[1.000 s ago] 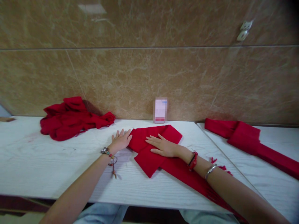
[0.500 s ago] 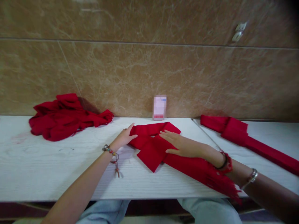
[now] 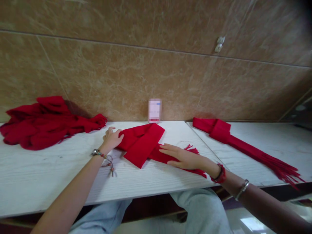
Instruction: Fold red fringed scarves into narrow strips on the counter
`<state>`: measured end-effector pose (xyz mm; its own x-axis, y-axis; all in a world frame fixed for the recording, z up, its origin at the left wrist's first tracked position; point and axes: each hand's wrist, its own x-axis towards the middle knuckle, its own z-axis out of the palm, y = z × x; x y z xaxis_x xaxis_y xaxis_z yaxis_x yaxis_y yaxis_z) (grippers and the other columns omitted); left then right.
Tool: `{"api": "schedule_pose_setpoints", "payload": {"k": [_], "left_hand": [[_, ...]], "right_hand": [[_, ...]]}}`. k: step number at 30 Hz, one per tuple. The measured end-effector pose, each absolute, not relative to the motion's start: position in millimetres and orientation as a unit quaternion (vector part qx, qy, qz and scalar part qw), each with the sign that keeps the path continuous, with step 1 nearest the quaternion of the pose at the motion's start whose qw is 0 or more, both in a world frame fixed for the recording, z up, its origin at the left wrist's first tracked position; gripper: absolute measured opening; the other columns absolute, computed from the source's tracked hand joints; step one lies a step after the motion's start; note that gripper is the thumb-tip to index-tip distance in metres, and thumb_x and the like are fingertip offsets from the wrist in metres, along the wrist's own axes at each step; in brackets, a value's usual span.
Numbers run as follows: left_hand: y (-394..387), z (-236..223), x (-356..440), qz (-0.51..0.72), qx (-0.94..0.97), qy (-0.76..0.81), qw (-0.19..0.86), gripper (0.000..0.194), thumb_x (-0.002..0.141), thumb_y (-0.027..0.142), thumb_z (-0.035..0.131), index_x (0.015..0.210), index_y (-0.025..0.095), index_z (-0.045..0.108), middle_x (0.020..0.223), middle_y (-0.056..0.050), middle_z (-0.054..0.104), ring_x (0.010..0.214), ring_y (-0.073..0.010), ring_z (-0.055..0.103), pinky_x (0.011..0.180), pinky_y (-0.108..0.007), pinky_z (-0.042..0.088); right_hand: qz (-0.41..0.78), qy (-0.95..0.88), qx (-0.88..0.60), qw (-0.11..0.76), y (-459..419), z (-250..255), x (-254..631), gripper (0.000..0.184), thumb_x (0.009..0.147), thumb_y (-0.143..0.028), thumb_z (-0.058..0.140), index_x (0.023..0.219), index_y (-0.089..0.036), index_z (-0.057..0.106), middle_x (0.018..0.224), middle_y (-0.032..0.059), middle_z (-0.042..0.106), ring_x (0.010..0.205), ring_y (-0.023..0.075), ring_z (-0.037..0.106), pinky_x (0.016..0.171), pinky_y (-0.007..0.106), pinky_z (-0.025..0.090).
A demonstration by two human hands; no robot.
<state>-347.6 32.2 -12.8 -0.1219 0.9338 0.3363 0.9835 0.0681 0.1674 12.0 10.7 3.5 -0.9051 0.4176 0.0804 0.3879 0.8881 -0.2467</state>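
A partly folded red scarf [image 3: 142, 143] lies on the white table [image 3: 48, 175] in front of me. My left hand [image 3: 111, 139] is curled on the scarf's left end, fingers closed over the cloth. My right hand [image 3: 181, 156] lies flat with fingers stretched out on the scarf's narrow strip, near its fringe [image 3: 192, 150]. Both wrists wear bracelets.
A crumpled heap of red cloth [image 3: 41, 123] sits at the table's back left. Another folded red scarf [image 3: 234, 141] with a fringe lies on the adjoining table to the right. A small pink card [image 3: 154, 111] leans against the marble wall [image 3: 146, 65].
My right hand has slid rightward along the scarf's strip, away from the folded part. My left hand has curled onto the scarf's left end. The view has shifted to the right.
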Motion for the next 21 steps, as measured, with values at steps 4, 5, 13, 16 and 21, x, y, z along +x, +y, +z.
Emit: {"api": "schedule_pose_setpoints", "payload": {"k": [4,5,13,16,21], "left_hand": [[25,-11,-328,-0.185,-0.753,-0.619,0.129,0.044,0.086,0.037,0.043,0.127,0.025,0.048,0.147,-0.005,0.023,0.135,-0.029,0.016,0.106,-0.044,0.025],[24,-12,-322,-0.167,-0.787,-0.584,0.113,0.045,0.087,0.039,0.04,0.131,0.026,0.044,0.148,-0.004,0.022,0.136,-0.0276,0.014,0.107,-0.043,0.023],[24,-22,-305,-0.039,-0.829,-0.556,0.042,0.048,0.092,0.042,0.03,0.137,0.028,0.035,0.148,-0.004,0.022,0.137,-0.0248,0.009,0.108,-0.046,0.01],[27,-22,-307,-0.032,-0.824,-0.564,0.04,0.048,0.092,0.042,0.03,0.137,0.029,0.034,0.149,-0.004,0.02,0.138,-0.0238,0.008,0.108,-0.045,0.008],[33,-27,-314,-0.016,-0.804,-0.594,0.024,0.05,0.091,0.046,0.028,0.138,0.03,0.032,0.15,-0.005,0.017,0.138,-0.0257,0.006,0.107,-0.047,0.009]], "right_hand": [[0.077,-0.978,-0.182,0.064,-1,-9,-5,0.047,0.092,-0.033,0.037,0.138,-0.027,0.032,0.142,0.0046,0.037,0.134,0.0194,0.023,0.11,0.047,0.016],[0.072,-0.977,-0.187,0.067,0,-11,-4,0.046,0.093,-0.031,0.035,0.138,-0.027,0.032,0.142,0.0045,0.038,0.134,0.0191,0.024,0.11,0.047,0.015],[0.057,-0.967,-0.236,0.08,14,-5,66,0.033,0.083,-0.02,0.046,0.114,-0.014,0.057,0.118,0.0122,0.057,0.111,0.0196,0.05,0.097,0.035,0.039],[0.052,-0.961,-0.266,0.06,15,-4,97,0.036,0.074,-0.009,0.046,0.107,-0.013,0.059,0.112,0.0129,0.058,0.107,0.0208,0.051,0.094,0.036,0.041],[0.065,-0.957,-0.282,0.019,16,13,119,0.038,0.068,-0.009,0.048,0.104,-0.017,0.06,0.109,0.0103,0.059,0.105,0.021,0.053,0.093,0.036,0.041]]}}
